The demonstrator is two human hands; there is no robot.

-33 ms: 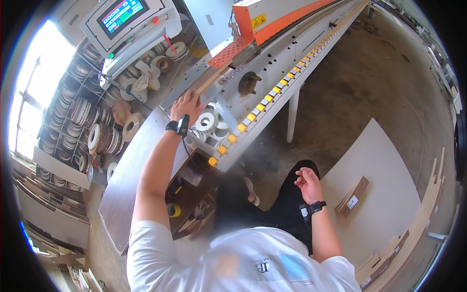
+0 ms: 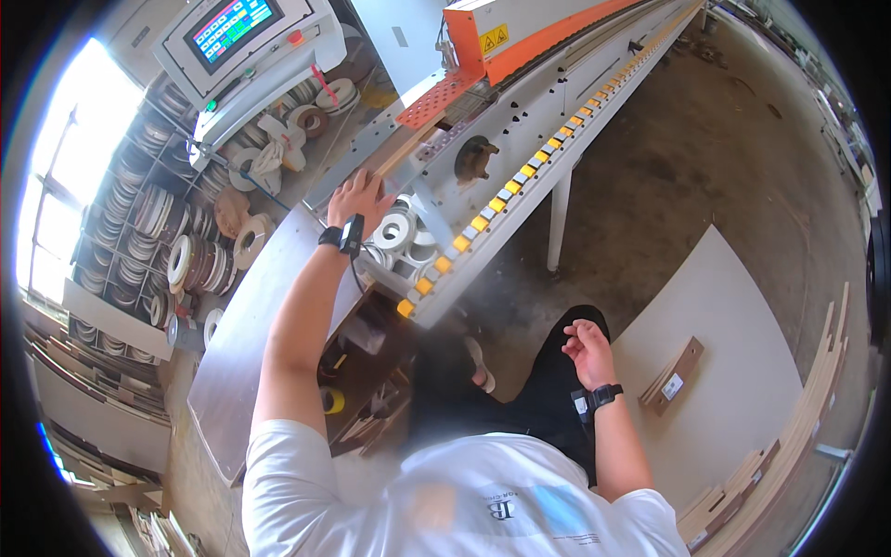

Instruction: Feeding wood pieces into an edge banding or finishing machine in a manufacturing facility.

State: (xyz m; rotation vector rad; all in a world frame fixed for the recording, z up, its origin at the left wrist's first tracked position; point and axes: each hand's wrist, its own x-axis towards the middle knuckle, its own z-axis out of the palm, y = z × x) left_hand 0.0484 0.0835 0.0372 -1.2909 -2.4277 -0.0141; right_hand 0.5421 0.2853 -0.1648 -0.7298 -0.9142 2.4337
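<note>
My left hand (image 2: 359, 199) reaches forward to the near end of the machine. It lies with fingers stretched out at the end of a narrow wooden strip (image 2: 401, 153), which runs along the feed bed toward an orange perforated plate (image 2: 441, 100). The fingertips touch or nearly touch the strip; contact is hard to make out. My right hand (image 2: 588, 353) hangs above my right thigh, its fingers loosely curled and apart, with nothing visible in it. To its right, a small stack of brown wooden strips (image 2: 672, 376) with a white label lies on a pale board (image 2: 724, 325).
A control panel (image 2: 237, 46) stands at upper left, near racks of edging rolls (image 2: 139, 223). Yellow rollers (image 2: 479, 224) line the machine's side rail. White rolls (image 2: 393, 232) sit below my left hand. A smooth-topped table (image 2: 269, 343) is left; long boards (image 2: 789, 455) lean right.
My left hand and wrist have shifted very slightly to the right. The right hand stays where it was.
</note>
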